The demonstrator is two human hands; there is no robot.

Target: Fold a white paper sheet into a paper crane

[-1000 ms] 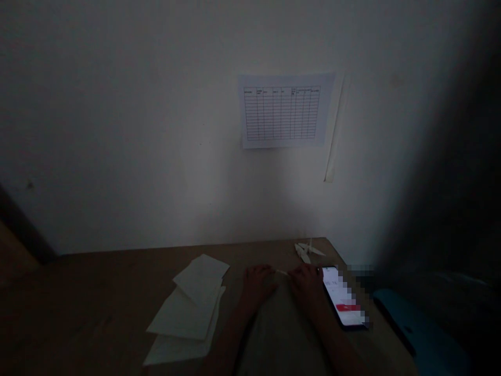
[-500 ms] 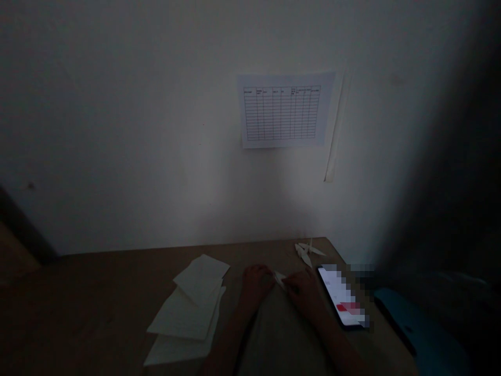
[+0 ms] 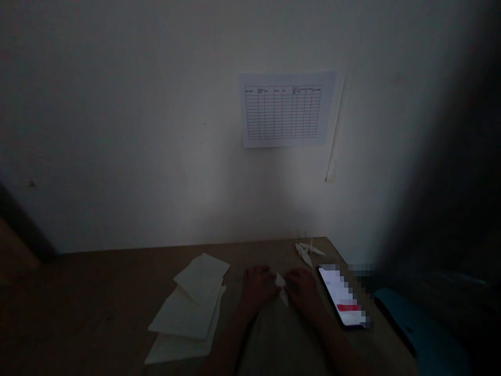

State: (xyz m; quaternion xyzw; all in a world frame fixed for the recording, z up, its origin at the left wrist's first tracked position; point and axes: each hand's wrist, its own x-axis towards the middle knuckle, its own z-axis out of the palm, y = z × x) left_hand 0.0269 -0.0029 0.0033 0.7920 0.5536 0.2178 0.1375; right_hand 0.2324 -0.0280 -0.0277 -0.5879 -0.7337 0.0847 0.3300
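Between my two hands is a small piece of white folded paper, narrow and pointed at both ends. My left hand grips its left edge with the fingertips, fingers curled. From the other side, my right hand pinches the right edge. Dim light hides the finer creases and the exact finger contact. Several pointed folded paper pieces lie beyond my right hand, near the table's back corner. Left of my left hand rest several flat sheets of pale paper, overlapping one another.
A phone with a lit screen lies right of my right hand on the brown table. Past the table's right edge is a blue-green seat. A printed table sheet hangs on the wall behind.
The folded paper between my hands has shifted slightly toward me and shows more of its length. My fingers have changed position around it. The sheets and phone stay put.
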